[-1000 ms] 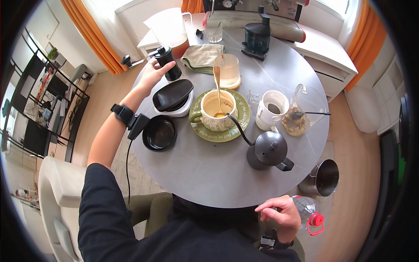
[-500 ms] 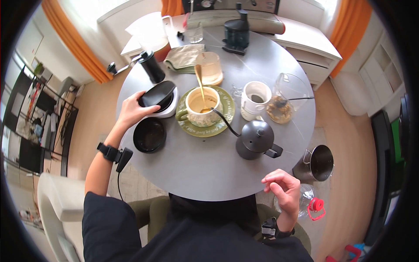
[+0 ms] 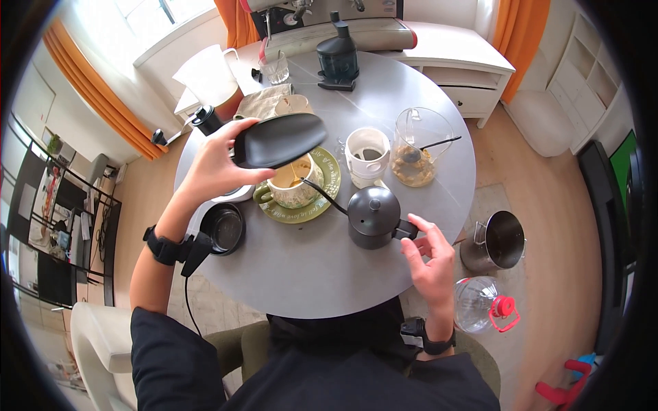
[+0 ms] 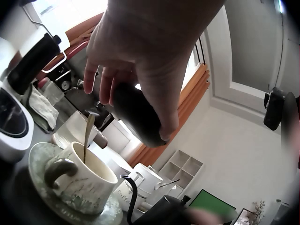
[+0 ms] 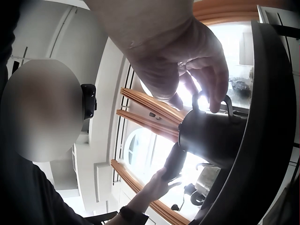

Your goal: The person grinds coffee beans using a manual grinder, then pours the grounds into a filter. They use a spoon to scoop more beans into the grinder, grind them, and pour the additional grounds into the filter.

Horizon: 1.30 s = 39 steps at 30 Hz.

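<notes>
My left hand (image 3: 218,163) grips the end of a black oval dish (image 3: 282,140) between thumb and fingers, holding it raised over the left part of the cup (image 3: 293,190). The cup stands on a green saucer (image 3: 327,198) with a gold spoon (image 4: 88,133) in it. My right hand (image 3: 433,268) is at the handle of the dark kettle (image 3: 373,216), fingers partly bent; whether they touch it I cannot tell. In the left wrist view the dish (image 4: 136,112) hangs from the hand (image 4: 140,61).
A black bowl (image 3: 223,228) sits at the table's left, near a black grinder (image 3: 206,120). Right of the cup are a white mug (image 3: 367,156) and a glass vessel (image 3: 414,164). A metal bin (image 3: 495,241) and a plastic bottle (image 3: 476,305) stand off the table's right edge.
My left hand has moved from the grinder to the black dish and lifted it rightward toward the cup. The right hand has come up from the table's edge to the kettle handle.
</notes>
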Available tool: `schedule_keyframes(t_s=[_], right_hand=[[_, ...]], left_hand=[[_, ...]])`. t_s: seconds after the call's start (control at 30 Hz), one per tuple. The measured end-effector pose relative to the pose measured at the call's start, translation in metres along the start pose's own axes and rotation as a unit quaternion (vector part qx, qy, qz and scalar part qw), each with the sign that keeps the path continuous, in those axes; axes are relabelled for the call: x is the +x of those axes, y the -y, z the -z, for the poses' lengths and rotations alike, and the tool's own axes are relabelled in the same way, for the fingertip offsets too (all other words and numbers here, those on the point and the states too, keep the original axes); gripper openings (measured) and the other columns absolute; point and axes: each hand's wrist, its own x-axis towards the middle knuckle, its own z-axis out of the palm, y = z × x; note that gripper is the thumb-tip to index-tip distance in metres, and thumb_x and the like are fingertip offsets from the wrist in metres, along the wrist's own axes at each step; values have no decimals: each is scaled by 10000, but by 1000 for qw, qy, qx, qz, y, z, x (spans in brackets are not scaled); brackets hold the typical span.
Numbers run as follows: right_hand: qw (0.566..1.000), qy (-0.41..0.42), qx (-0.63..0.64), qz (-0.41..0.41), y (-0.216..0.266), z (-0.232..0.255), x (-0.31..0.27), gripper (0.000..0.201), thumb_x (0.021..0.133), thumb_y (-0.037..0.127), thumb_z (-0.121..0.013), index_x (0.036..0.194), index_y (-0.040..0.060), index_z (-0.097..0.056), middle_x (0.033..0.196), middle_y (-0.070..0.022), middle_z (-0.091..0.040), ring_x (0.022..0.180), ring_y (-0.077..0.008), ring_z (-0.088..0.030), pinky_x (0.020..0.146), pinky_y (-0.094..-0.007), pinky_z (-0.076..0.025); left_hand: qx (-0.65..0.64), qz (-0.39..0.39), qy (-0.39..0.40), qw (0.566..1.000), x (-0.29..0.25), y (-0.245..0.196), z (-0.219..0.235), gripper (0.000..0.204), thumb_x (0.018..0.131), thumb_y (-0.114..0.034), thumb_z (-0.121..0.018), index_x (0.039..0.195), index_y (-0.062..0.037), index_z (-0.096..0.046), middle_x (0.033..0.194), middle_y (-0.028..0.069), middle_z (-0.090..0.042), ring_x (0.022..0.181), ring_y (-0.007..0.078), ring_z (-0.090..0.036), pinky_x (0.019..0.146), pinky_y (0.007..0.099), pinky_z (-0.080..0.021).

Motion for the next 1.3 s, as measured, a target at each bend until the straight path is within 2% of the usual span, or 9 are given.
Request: schedule_keyframes(t_s=[0.1, 0.2, 0.33, 0.67, 0.77, 0.9, 1.0, 1.13, 1.3], right_hand=[[1000, -8, -1, 8, 0, -3, -1, 315, 828, 74, -687, 1126, -5, -624, 884, -98, -628, 633, -133, -609, 575, -248, -495], [1000, 5, 6, 13, -4, 0, -4, 317, 825, 68, -690, 1126, -5, -621, 890, -101, -632, 625, -128, -606, 571, -246, -493], [1000, -2, 25, 11, -4, 3, -6, 336, 821, 59, -695, 1139, -10, -613, 948, -132, -656, 627, -123, -618, 575, -241, -499], [997, -1, 63, -34, -6, 3, -8, 311, 828, 88, -699, 1113, 1, -609, 915, -133, -644, 599, -118, -616, 574, -239, -494], [999, 11, 42, -28, -13, 2, -6, 295, 839, 104, -694, 1100, 1, -603, 884, -125, -638, 599, -117, -620, 573, -243, -493], [996, 36, 62, -47, -12, 2, -9, 260, 868, 136, -676, 1068, -9, -597, 837, -92, -630, 613, -116, -640, 549, -242, -489], [995, 38, 75, -61, -10, 1, -10, 221, 893, 150, -651, 1021, -21, -594, 793, -82, -626, 602, -121, -646, 518, -237, -474], [996, 55, 39, -65, -12, -1, -7, 206, 911, 166, -629, 948, -32, -586, 729, -83, -614, 590, -123, -643, 496, -244, -449], [996, 54, 16, -74, -10, -4, -8, 231, 926, 180, -607, 849, -31, -556, 649, -74, -591, 569, -119, -630, 480, -249, -422]], left_hand=[[85, -58, 25, 994, 18, -32, -10, 773, 584, -294, -834, 1234, 2, -541, 1116, 182, -609, 1054, 282, -596, 917, 346, -462], [147, -142, -6, 979, 32, -35, -23, 746, 590, -264, -828, 1233, -17, -541, 1100, 114, -606, 992, 254, -612, 885, 332, -471], [181, -202, 9, 962, 45, -59, -22, 807, 556, -259, -842, 1265, -46, -520, 1127, 125, -592, 1021, 308, -591, 898, 373, -471], [360, -289, -13, 887, 49, -80, -34, 833, 539, -251, -835, 1288, -98, -504, 1187, 92, -578, 1078, 284, -559, 935, 402, -450], [323, -230, -29, 918, 44, -66, -30, 831, 546, -285, -833, 1285, -88, -505, 1153, 99, -595, 1058, 291, -570, 903, 404, -464], [165, -38, -71, 983, 18, -16, -10, 784, 638, -326, -828, 1295, -50, -501, 1149, 146, -633, 1046, 266, -617, 904, 342, -468], [165, 67, -117, 977, -11, 36, 1, 784, 653, -342, -833, 1280, 11, -521, 1159, 181, -634, 1070, 242, -621, 935, 336, -463], [172, 184, -109, 962, -42, 65, 10, 828, 650, -399, -832, 1270, 53, -521, 1169, 210, -627, 1096, 266, -613, 955, 347, -457], [187, 211, -96, 955, -59, 96, 3, 895, 641, -532, -790, 1280, 35, -522, 1164, 222, -627, 1087, 306, -614, 947, 373, -466]])
